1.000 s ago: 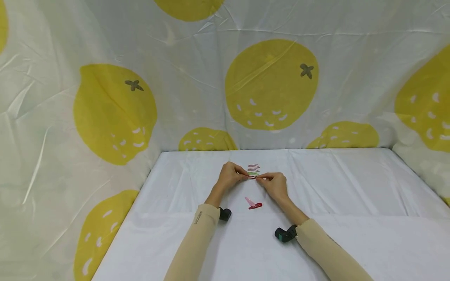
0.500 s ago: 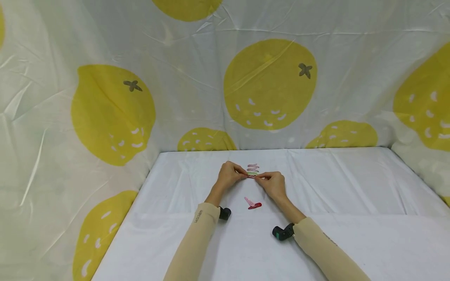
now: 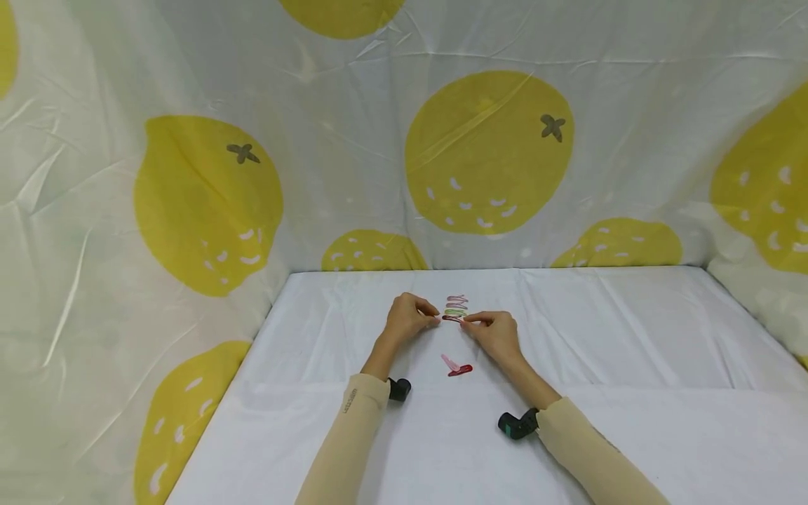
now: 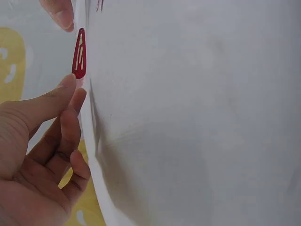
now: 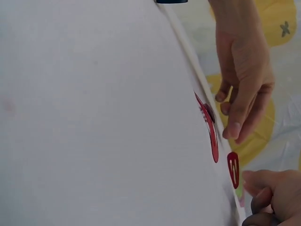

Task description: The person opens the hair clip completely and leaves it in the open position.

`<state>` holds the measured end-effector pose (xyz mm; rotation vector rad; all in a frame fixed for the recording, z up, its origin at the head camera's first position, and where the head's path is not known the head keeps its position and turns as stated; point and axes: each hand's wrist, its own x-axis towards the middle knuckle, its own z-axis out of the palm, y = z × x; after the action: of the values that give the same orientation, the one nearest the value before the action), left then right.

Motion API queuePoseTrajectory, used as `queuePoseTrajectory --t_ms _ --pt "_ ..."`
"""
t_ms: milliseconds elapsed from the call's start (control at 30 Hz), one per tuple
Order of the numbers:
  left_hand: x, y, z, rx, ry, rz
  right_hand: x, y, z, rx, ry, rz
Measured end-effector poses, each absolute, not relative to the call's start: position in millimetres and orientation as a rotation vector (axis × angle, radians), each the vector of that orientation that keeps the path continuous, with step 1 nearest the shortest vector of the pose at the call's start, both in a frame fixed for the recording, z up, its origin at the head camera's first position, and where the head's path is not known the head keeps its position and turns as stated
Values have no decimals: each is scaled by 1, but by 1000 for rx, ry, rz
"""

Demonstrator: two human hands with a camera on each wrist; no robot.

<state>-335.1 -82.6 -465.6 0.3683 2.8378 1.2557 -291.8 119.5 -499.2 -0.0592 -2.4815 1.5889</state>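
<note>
A dark red snap hair clip [image 3: 452,318] lies on the white-covered table, nearest me in a column of clips. My left hand [image 3: 407,317] hovers at its left end, fingers loosely bent, with a small gap in the head view. Its thumb tip overlaps the clip's wide end in the left wrist view. My right hand [image 3: 496,333] is at the other end; in the right wrist view its fingertips look just apart from the clip [image 5: 233,170]. Beyond it lie a green clip [image 3: 455,312] and pink clips [image 3: 457,299].
Closer to me, a pink clip [image 3: 449,362] and a red clip [image 3: 461,370] lie together on the white cloth [image 3: 606,337]. A lemon-printed curtain [image 3: 353,175] stands behind the table and along its left side. Both wrists carry black cameras [image 3: 517,425].
My left hand has drawn back slightly leftward from the dark red clip, letting go of its end. The right hand stays close to the clip's right end. The other clips lie as before.
</note>
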Motion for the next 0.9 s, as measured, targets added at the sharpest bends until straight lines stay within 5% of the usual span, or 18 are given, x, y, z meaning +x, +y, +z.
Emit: queuePoseTrajectory --t_ms 433,900 --pt "-286 -96 -458 604 2558 1179 -248 135 -491 172 -2755 1648" --pt "-276 -98 -460 606 2565 1132 -234 130 -495 424 -2762 1590"
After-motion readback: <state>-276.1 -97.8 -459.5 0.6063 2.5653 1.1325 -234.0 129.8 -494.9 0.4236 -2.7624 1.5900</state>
